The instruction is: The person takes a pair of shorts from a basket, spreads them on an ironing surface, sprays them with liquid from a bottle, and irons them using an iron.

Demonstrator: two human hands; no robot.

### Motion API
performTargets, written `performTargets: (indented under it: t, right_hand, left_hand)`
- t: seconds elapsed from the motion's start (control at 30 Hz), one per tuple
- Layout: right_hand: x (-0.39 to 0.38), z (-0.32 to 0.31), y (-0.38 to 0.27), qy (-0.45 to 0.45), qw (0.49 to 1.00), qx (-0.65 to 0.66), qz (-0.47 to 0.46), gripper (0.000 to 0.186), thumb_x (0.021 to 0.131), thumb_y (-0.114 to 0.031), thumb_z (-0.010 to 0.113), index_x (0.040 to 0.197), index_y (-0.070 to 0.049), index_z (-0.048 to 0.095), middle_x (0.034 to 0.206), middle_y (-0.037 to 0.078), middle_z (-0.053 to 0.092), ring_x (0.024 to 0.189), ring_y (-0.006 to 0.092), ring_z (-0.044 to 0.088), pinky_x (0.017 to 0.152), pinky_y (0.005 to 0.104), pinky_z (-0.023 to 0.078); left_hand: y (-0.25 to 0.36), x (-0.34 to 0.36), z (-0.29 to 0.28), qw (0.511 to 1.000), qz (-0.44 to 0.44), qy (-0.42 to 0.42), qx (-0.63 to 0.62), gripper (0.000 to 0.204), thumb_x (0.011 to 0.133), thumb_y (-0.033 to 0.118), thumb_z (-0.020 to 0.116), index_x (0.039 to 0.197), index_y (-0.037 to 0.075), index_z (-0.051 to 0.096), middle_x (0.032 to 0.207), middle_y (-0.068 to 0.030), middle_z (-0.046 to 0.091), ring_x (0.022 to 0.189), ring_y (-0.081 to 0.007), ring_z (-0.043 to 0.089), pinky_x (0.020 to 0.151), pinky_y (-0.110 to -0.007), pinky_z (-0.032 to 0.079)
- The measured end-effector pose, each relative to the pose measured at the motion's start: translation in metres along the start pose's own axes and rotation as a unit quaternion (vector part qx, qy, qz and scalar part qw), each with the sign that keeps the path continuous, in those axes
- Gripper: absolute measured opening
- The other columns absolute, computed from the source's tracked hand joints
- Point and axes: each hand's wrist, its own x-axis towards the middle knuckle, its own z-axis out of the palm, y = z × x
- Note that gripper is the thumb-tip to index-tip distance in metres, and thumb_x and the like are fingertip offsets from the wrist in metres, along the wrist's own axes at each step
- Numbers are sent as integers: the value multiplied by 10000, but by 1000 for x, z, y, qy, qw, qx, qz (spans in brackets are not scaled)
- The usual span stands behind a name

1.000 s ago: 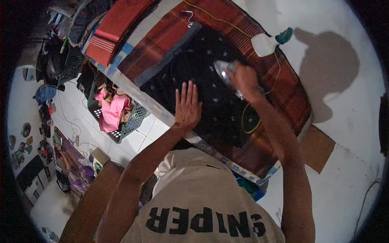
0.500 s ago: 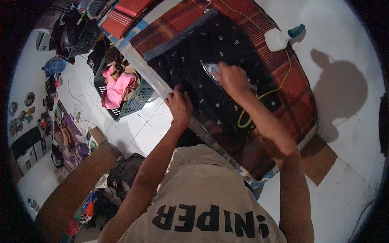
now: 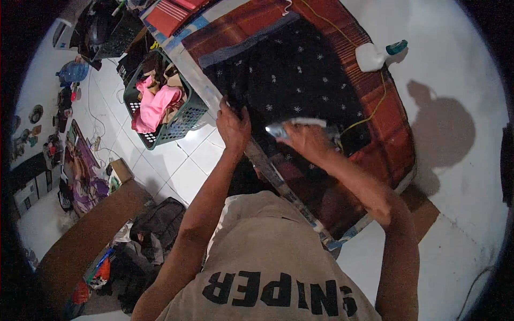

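A black garment point(image 3: 300, 69) with small white star-like motifs and a grey band lies flat on a red-brown plaid blanket point(image 3: 393, 144). My right hand point(image 3: 310, 140) is closed around the handle of a clothes iron point(image 3: 277, 130), its pale tip pointing left over the lower part of the garment. A yellowish cord point(image 3: 369, 115) runs from the iron up along the blanket's right side. My left hand point(image 3: 234, 125) rests at the garment's left edge, by the edge of the ironing surface, its thumb and forefinger apart; the other fingers are partly hidden.
A white spray bottle point(image 3: 369, 57) with a green head lies at the blanket's right edge. On the tiled floor to the left stands a green basket point(image 3: 190, 115) of clothes. Folded red cloth point(image 3: 163, 21) is at the far left corner. A dark bag point(image 3: 160, 219) lies nearby.
The iron in my right hand has moved nearer to me, toward the lower part of the garment, and turned so its tip points left. My left hand stays at the garment's edge.
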Motion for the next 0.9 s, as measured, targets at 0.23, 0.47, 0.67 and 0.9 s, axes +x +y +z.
performTargets:
  t: [0.23,0.47,0.67,0.9]
  right_hand:
    - [137,-27,24,89,996,-20,-24,456,945,-461,774,1001,-27,646,782,196,745,754,412,765,643,509,606]
    - [192,-33,5,86,995,16,54,410,962,-411,769,990,-7,700,844,229,756,831,442,764,724,525,613]
    - [113,-11,-32,-39,997,62,38,425,969,-434,760,1023,-20,683,831,221,750,773,398,769,666,510,610]
    - [83,0,-37,7,999,33,-39,434,948,-427,781,1003,-13,663,779,184,749,726,346,775,643,462,612]
  left_hand:
    - [-12,72,-9,988,54,118,81,772,903,197,777,1550,14,398,1182,-280,643,1081,-473,650,926,-566,529]
    - [-48,152,-31,986,118,57,106,426,976,235,696,1339,77,537,1111,-259,670,1061,-501,666,828,-610,542]
    - [-63,156,-31,983,155,96,8,208,1050,190,567,1214,66,539,1089,-257,688,1033,-521,660,856,-625,505]
    - [-59,158,-20,991,104,83,-10,224,1058,175,536,1244,50,524,1174,-278,670,1083,-527,636,887,-618,494]
